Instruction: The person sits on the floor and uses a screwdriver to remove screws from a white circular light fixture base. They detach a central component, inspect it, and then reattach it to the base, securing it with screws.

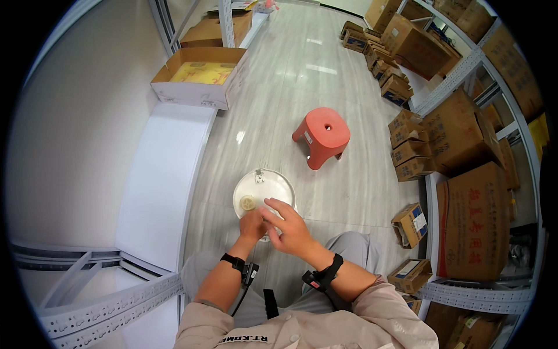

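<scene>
In front of my knees stands a round white plate-like top (276,185) with a raised rim. A small round cream-coloured piece (247,202) lies on its left part, just beyond my left hand (252,224). That hand is closed, its fingers curled down over the near edge; what they hold, if anything, is hidden. My right hand (288,230) reaches across from the right, its fingers apart and partly stretched, the tips close to the left hand. Near the far rim sits a small metallic-looking piece (260,177).
A red plastic stool (327,129) stands ahead on the grey floor. Along the left runs a low white shelf (165,157) with an open carton (200,72) at its far end. Metal racks with cardboard boxes (474,218) line the right, and a small box (410,224) lies nearby.
</scene>
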{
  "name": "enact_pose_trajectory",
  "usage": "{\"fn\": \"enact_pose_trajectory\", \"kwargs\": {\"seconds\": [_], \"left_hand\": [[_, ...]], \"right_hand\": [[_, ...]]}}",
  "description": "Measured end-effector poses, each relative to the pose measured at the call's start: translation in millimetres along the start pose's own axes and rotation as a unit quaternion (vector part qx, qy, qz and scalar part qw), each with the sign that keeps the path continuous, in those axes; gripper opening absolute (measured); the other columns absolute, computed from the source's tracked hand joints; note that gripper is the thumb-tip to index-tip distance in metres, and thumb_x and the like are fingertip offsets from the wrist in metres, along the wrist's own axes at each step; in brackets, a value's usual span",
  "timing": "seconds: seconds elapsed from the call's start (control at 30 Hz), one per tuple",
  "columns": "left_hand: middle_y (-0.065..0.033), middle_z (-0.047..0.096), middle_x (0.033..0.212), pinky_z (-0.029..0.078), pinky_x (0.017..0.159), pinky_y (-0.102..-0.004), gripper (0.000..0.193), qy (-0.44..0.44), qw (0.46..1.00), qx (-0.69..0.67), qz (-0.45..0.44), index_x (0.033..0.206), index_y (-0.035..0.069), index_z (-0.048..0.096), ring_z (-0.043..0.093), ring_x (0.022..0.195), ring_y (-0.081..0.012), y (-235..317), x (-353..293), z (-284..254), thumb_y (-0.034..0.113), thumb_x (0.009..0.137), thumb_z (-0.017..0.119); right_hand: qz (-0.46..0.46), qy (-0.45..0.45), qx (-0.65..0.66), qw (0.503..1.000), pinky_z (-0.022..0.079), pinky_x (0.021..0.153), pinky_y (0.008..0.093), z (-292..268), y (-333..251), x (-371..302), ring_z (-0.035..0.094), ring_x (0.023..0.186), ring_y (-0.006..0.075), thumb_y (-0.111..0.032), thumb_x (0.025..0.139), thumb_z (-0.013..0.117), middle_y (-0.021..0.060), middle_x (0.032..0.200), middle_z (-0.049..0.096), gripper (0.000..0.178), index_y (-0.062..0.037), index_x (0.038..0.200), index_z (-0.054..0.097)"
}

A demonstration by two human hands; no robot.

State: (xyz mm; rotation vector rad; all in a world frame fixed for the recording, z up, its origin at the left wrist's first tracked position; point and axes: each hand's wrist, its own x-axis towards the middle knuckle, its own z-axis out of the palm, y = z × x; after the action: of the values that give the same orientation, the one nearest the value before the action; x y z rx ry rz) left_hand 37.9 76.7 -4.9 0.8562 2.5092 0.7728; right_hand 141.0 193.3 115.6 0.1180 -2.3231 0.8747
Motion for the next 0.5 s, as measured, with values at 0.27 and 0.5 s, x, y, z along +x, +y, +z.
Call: {"fn": "enact_pose_trajectory", "kwargs": {"seconds": [0.27,0.5], "left_hand": [[-0.0095,0.076,0.085,0.056,0.072,-0.0463,0.014,0.009,0.999,-0.007,0.032,0.085,0.013,0.077,0.073,0.084,-0.0332,-9,4,12,0.027,0.085,0.076],[-0.0111,0.076,0.084,0.056,0.071,-0.0466,0.015,0.035,0.994,-0.019,0.097,0.086,0.011,0.078,0.073,0.080,-0.0345,-19,1,12,0.026,0.086,0.078]], "right_hand": [[0.100,0.027,0.038,0.994,0.058,0.089,0.0416,4,13,-7,0.068,0.108,0.0380,-0.006,0.083,0.080,0.0223,0.124,0.065,0.067,-0.0086,0.147,0.059],[0.165,-0.033,-0.011,0.986,0.057,0.082,0.0436,-7,7,2,0.068,0.098,0.0393,-0.004,0.088,0.073,0.0198,0.119,0.064,0.071,-0.0037,0.154,0.048]]}}
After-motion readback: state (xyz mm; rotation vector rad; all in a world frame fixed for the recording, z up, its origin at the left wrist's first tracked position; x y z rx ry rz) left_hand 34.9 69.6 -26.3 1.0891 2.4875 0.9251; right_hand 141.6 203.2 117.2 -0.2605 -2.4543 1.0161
